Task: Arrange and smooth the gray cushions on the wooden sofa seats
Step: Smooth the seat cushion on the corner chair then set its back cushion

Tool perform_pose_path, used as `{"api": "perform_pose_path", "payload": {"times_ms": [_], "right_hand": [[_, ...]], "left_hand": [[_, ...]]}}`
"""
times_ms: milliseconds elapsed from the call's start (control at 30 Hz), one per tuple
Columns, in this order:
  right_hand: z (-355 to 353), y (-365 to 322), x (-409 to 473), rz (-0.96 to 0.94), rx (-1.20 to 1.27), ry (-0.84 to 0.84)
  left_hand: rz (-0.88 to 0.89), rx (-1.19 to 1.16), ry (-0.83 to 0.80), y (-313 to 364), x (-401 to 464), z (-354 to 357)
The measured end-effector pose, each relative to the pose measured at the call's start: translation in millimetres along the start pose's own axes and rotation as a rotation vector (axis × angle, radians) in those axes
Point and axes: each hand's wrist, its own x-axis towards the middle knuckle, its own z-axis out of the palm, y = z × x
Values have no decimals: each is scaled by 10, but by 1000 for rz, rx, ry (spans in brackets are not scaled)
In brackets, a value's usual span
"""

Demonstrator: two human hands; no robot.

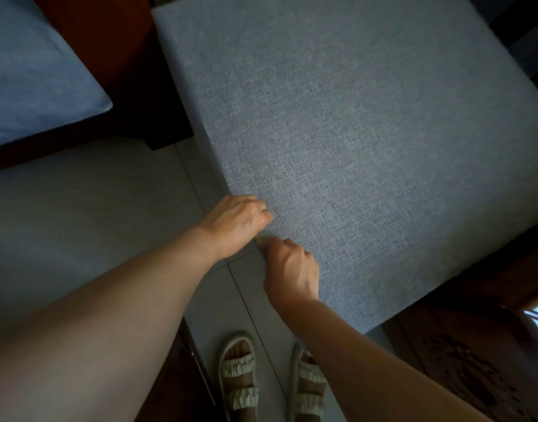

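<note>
Fingertips hidden: your left hand (235, 222) and right hand (290, 271) curl onto the near edge of the cushion (337, 141), apparently pinching it. Cushion lies on the wooden seat (489, 269), overhanging grey tiles (79, 208). Second cushion (33, 71) cut off left.

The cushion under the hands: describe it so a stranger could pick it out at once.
Start at the tiled floor in front of the person's sandals. The big gray cushion fills the middle and right of the view, its near edge held by the left hand and right hand. Unlike the smoother, bluer cushion at far left, it shows a coarse woven texture.
</note>
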Motion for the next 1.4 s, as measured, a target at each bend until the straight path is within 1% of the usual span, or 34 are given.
{"api": "perform_pose_path", "payload": {"times_ms": [33,67,167,200,233,300,333,400,467,633,767,867,967,1033,1133,1267,1400], "right_hand": [[13,19,-29,2,36,17],[28,40,-60,-9,80,74],[-28,256,-119,-8,153,287],[-79,370,-136,12,129,296],[-125,496,-153,41,84,239],[-211,781,-207,75,4,30],[-224,896,-223,64,-26,-19],[-252,1063,-247,42,-69,-59],[-254,1163,-240,11,-107,-113],[-244,1350,-190,-93,-148,-138],[-248,1513,-203,-192,-170,-126],[-192,1661,-222,-269,-153,-51],[5,1869,-279,-363,-85,99],[159,1994,-338,-385,-45,194],[325,2112,-401,-392,-65,272],[437,2155,-370,-414,-62,376],[564,2170,-311,-444,-66,508]], "left_hand": [[-45,18,-49,20,20,-4],[-70,18,-23,50,28,-22],[-90,14,165,205,33,0],[-124,11,202,265,37,68],[-155,-3,194,332,43,138],[-228,-82,47,528,77,193],[-266,-124,-28,618,88,204],[-336,-158,-123,780,137,230],[-389,-132,-169,900,175,254],[-493,-117,-192,1044,210,269],[-651,-186,-178,1323,233,295],[-712,-190,-149,1616,211,394],[-740,-167,-119,1934,127,535],[-746,-185,-76,2119,60,628],[-767,-228,8,2325,-5,746],[-773,-217,109,2372,-21,914],[-748,-163,258,2373,-42,1078]]}}
